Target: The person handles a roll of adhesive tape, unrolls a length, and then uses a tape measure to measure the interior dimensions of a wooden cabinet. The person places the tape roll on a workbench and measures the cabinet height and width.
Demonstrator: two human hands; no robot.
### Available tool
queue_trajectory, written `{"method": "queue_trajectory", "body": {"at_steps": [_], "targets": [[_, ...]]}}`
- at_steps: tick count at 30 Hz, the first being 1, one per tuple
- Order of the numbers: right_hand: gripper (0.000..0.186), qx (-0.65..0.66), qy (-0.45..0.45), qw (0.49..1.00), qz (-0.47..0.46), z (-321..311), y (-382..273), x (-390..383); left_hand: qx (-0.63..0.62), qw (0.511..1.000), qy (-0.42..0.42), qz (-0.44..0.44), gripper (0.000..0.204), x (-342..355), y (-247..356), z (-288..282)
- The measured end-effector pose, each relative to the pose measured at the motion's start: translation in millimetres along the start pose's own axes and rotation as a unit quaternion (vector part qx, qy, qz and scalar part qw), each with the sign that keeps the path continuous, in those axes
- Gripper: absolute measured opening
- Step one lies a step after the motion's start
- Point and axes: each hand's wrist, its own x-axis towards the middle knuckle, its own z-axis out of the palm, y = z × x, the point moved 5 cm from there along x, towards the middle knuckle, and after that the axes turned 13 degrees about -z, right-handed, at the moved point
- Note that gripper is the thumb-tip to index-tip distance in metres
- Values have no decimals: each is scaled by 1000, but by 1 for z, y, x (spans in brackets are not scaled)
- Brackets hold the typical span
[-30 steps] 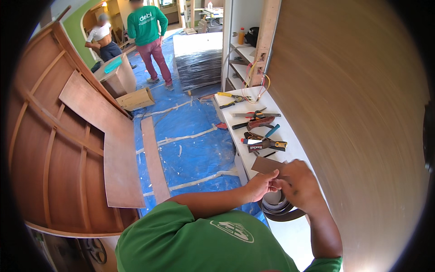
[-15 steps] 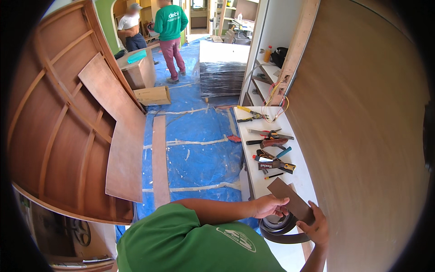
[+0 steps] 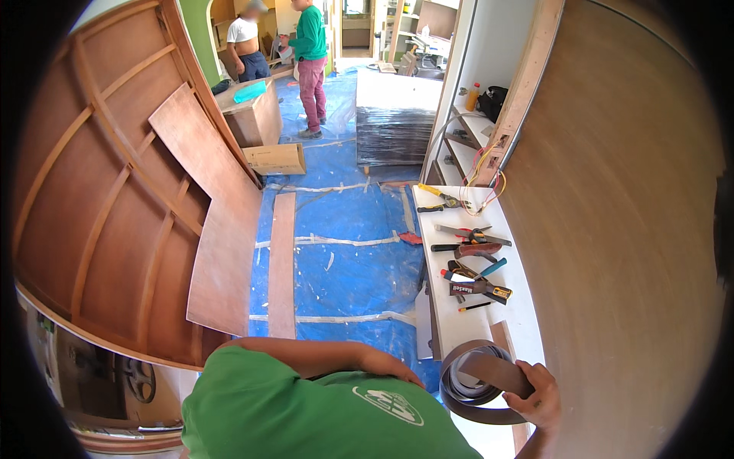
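My right hand [image 3: 535,399] grips a short brown strip [image 3: 491,369] lying over a coil of brown edge banding [image 3: 475,408] at the near end of a white worktop [image 3: 487,316]. My left hand [image 3: 396,367] is low at my body, left of the coil, its fingers mostly hidden behind my green shirt. Farther along the worktop lie pliers [image 3: 446,199], a file [image 3: 451,229], several other tools, a dark tube [image 3: 470,288] and a pencil [image 3: 474,306].
A brown panel [image 3: 619,214] stands right; a framed wooden panel [image 3: 107,214] with plywood [image 3: 222,252] is left. A plank [image 3: 281,268] lies on blue floor sheeting. A wrapped stack [image 3: 394,130], shelves with wires and two people [image 3: 311,61] [image 3: 247,50] are ahead.
My left hand has let go of the brown strip and withdrawn leftward. My right hand has lowered the strip over the coil. The surroundings have shifted rightward in view.
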Motion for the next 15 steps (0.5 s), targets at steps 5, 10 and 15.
{"method": "queue_trajectory", "body": {"at_steps": [5, 10, 15], "targets": [[67, -5, -117, 992, 54, 10, 11, 12, -38, 991, 11, 129, 40, -69, 34, -15], [59, -5, -101, 972, 212, 10, 69, -17, 32, 962, 231, 142, 37, -68, 35, -68], [43, -80, 317, 897, 297, -17, 127, -97, 88, 938, 336, 2, 53, -45, -19, -124]]}}
